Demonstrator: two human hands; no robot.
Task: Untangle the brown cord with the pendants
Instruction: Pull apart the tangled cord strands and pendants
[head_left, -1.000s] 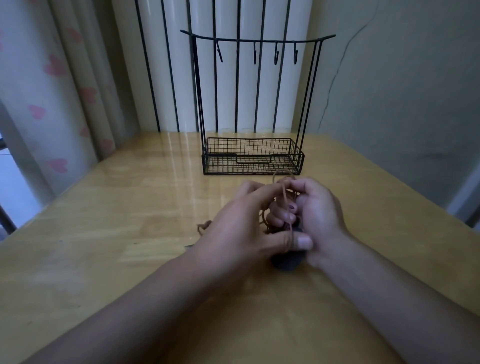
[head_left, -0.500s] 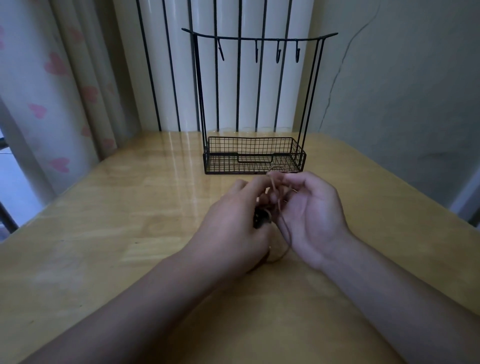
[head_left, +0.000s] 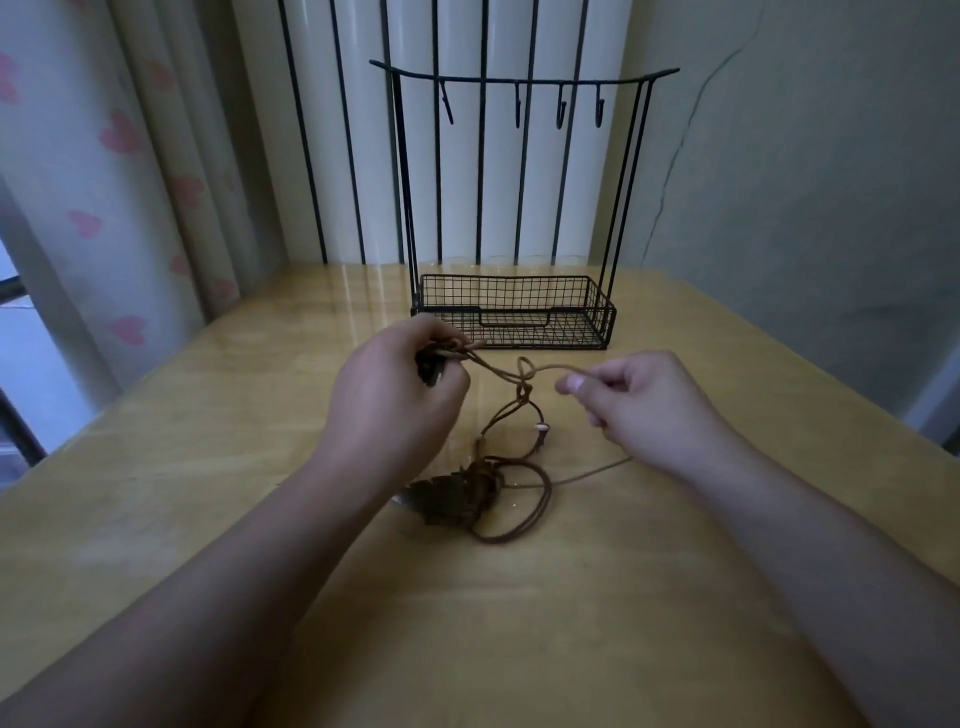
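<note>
Two bare hands are raised over a wooden table (head_left: 208, 519), each grasping part of a tangled brown cord (head_left: 498, 371). The left hand (head_left: 389, 400) has its fingers curled round one end of the cord together with a small dark pendant (head_left: 428, 366), which peeks out between thumb and fingers. The right hand (head_left: 639, 405) pinches another stretch of the cord between thumb and forefinger. Between the two hands the cord runs nearly taut and carries a small loop or knot midway. From that knot more cord hangs down to the table below the fingers, passing a pale bead (head_left: 540, 427), and ends in loose loops around a second, larger dark pendant (head_left: 447, 496) lying flat on the table just beside the left wrist. One thin strand trails from those loops under the right hand. Beyond the fingers, at the far edge of the table, stands a black wire rack (head_left: 519, 317) with a basket base and hooks along its top bar.
</note>
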